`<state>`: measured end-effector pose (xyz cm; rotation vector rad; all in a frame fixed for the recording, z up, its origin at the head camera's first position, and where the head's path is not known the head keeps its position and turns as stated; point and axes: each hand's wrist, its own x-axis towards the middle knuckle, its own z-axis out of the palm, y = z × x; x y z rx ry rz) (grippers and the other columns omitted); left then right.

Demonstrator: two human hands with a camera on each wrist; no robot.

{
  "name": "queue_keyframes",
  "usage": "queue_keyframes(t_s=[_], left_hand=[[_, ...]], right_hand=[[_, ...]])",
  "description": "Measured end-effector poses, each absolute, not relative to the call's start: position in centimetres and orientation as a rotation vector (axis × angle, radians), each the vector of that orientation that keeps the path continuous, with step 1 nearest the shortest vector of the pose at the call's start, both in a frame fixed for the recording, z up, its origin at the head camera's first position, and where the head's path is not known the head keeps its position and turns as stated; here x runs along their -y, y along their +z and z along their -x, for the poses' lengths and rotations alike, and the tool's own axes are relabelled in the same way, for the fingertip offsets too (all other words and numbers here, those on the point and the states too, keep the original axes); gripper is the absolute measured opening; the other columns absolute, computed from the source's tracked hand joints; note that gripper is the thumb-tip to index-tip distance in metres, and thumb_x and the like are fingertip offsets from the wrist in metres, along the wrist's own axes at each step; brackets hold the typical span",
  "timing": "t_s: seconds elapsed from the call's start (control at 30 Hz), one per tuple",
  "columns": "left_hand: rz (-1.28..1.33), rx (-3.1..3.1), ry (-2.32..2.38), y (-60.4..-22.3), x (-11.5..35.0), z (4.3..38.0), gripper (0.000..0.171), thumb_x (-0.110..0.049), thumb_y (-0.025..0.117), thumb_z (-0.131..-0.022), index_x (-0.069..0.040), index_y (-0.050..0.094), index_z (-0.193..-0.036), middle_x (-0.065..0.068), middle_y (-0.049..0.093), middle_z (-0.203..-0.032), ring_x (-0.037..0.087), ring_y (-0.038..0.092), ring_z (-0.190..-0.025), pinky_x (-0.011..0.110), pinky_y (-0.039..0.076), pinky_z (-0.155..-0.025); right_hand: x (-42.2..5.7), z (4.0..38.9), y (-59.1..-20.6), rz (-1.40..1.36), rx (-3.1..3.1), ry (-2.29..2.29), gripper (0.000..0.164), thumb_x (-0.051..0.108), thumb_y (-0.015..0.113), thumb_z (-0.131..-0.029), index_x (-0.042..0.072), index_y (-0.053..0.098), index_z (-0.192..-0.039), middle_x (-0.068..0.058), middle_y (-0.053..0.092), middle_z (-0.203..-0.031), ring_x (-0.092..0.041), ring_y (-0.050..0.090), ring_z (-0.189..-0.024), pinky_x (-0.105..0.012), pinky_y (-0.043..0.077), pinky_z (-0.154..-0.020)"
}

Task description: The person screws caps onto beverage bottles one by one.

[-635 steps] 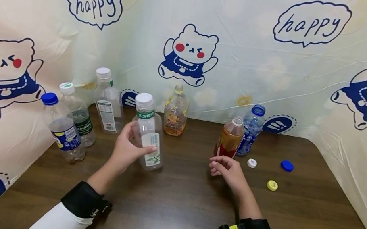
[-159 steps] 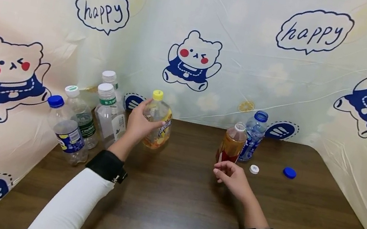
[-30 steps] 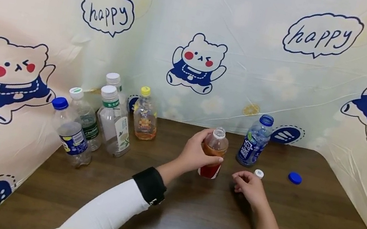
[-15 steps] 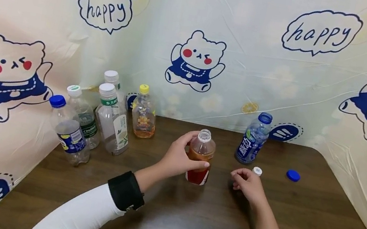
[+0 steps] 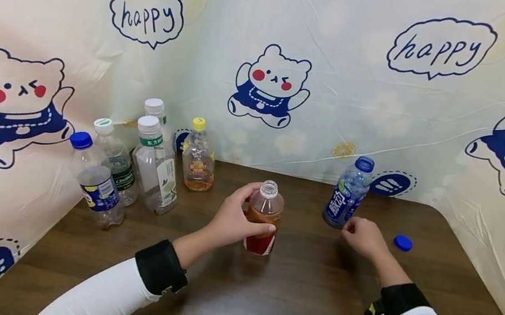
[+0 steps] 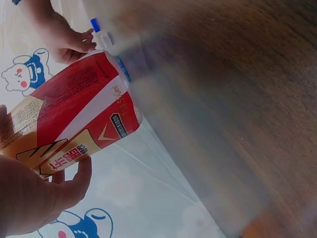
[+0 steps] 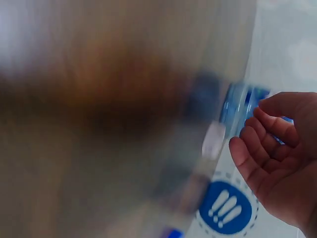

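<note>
My left hand (image 5: 234,218) grips an uncapped plastic drink bottle (image 5: 265,217) with a red label, its neck upright. The left wrist view shows the red-and-cream label of this bottle (image 6: 89,106) up close, with the fingers around it. My right hand (image 5: 366,238) hovers beside an uncapped blue-labelled bottle (image 5: 345,196), fingers loosely curled with nothing between them. A white bottle cap (image 7: 213,141) lies close to the right fingers in the right wrist view; the hand hides it in the head view. A blue cap (image 5: 403,242) lies further right on the table.
At the left stand several capped empty bottles: one blue-capped (image 5: 97,186), one green-labelled (image 5: 116,167), and white-capped ones (image 5: 155,174). A yellow-capped bottle (image 5: 198,162) stands beside them. The brown table (image 5: 286,310) meets a printed curtain (image 5: 334,37) behind.
Earlier the yellow-capped bottle was set down with the left group. My left hand has since drawn the red-labelled bottle leftward and nearer. My right hand has just moved right, over the white cap.
</note>
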<state>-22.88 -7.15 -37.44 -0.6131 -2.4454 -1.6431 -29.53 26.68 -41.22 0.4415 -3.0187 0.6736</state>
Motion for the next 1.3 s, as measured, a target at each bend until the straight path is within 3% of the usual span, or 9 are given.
queue_keyframes(t_s=[0.2, 0.53, 0.83, 1.1, 1.3], left_hand=[[0.610, 2.461, -1.632, -37.8, 7.4, 23.1, 0.077, -0.025, 0.087, -0.074, -0.019, 0.047, -0.140, 0.001, 0.057, -0.128, 0.022, 0.056, -0.112, 0.045, 0.052, -0.088], [0.603, 2.487, -1.639, -38.1, 7.2, 23.2, 0.078, -0.025, 0.087, -0.074, -0.018, 0.047, -0.140, 0.001, 0.057, -0.128, 0.022, 0.056, -0.113, 0.046, 0.052, -0.090], [0.626, 2.466, -1.649, -38.2, 6.8, 23.3, 0.077, -0.024, 0.087, -0.074, -0.017, 0.047, -0.140, 0.002, 0.058, -0.126, 0.021, 0.056, -0.112, 0.046, 0.052, -0.089], [0.623, 2.457, -1.660, -38.3, 6.7, 23.4, 0.077, -0.023, 0.087, -0.074, -0.016, 0.048, -0.140, 0.003, 0.058, -0.127, 0.022, 0.056, -0.113, 0.046, 0.051, -0.090], [0.608, 2.458, -1.669, -38.2, 6.8, 23.3, 0.077, -0.022, 0.087, -0.074, -0.017, 0.047, -0.140, 0.002, 0.057, -0.128, 0.022, 0.055, -0.113, 0.046, 0.051, -0.091]], right_hand=[[-28.4, 31.3, -40.4, -0.366, 3.163, 0.551, 0.013, 0.010, 0.063, -0.086, -0.003, 0.060, -0.086, -0.009, 0.058, -0.075, -0.023, 0.053, -0.066, -0.039, 0.049, -0.061], [-29.1, 32.6, -41.5, -0.349, 3.338, 0.647, 0.032, 0.014, 0.075, -0.081, -0.007, 0.062, -0.101, -0.015, 0.064, -0.089, -0.027, 0.059, -0.078, -0.044, 0.053, -0.074], [-29.0, 32.7, -41.9, -0.444, 3.309, 0.529, 0.018, 0.009, 0.072, -0.078, -0.002, 0.067, -0.091, -0.010, 0.066, -0.084, -0.025, 0.057, -0.075, -0.045, 0.051, -0.074], [-28.6, 32.8, -41.4, -0.476, 3.338, 0.525, 0.014, 0.007, 0.070, -0.081, -0.001, 0.069, -0.093, -0.010, 0.066, -0.086, -0.026, 0.058, -0.078, -0.047, 0.051, -0.077], [-26.9, 32.4, -39.4, -0.703, 3.289, 0.493, 0.011, 0.006, 0.070, -0.083, 0.002, 0.071, -0.093, -0.006, 0.067, -0.086, -0.022, 0.059, -0.078, -0.045, 0.052, -0.076]])
